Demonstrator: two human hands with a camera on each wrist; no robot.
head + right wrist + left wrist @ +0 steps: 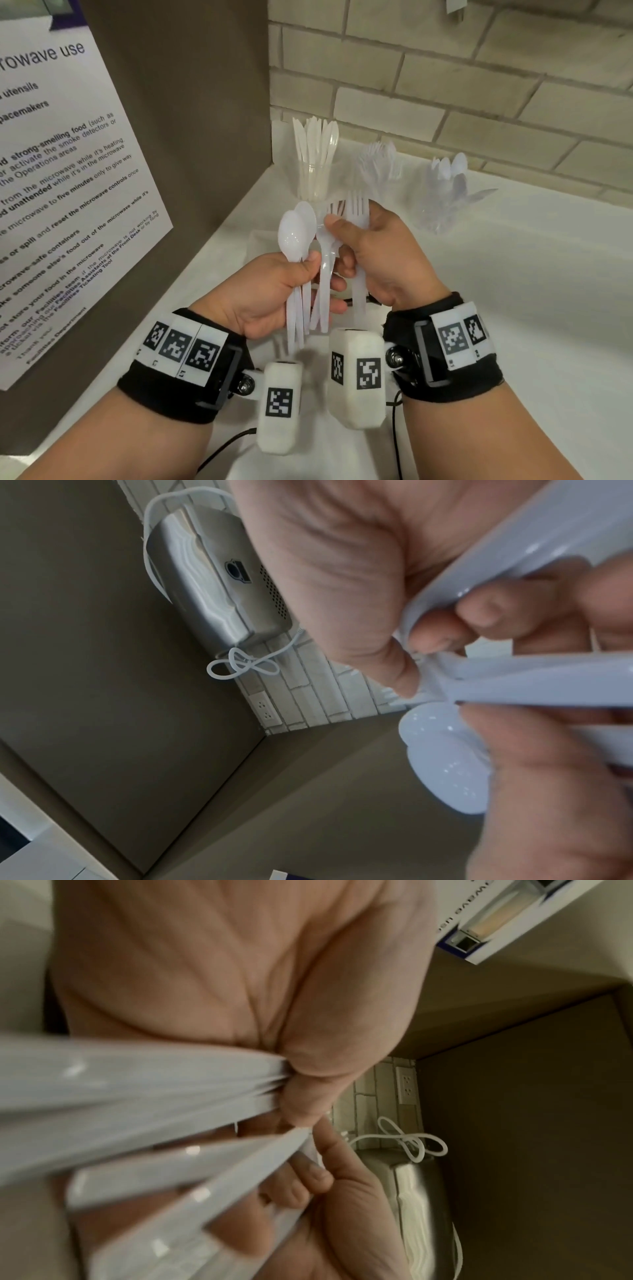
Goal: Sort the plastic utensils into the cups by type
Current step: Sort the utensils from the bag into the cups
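Left hand (274, 294) has fingers curled round the handles of two white spoons (296, 233), bowls up, plus more white handles fanned below the fist. Right hand (380, 260) grips a bunch of white forks (356, 209), tines up, thumb pressed on the stems; its fingers also touch the handles held by the left hand. Both hands sit close together above the white counter (513, 308). Behind them, three clear cups in a row by the brick wall (445, 68): knife cup (313, 181) at left, fork cup (376, 164) in the middle, spoon cup (448, 192) at right. Microwave notice (61, 178) on the brown panel at left. Wrist views are blurred: skin and white handles.
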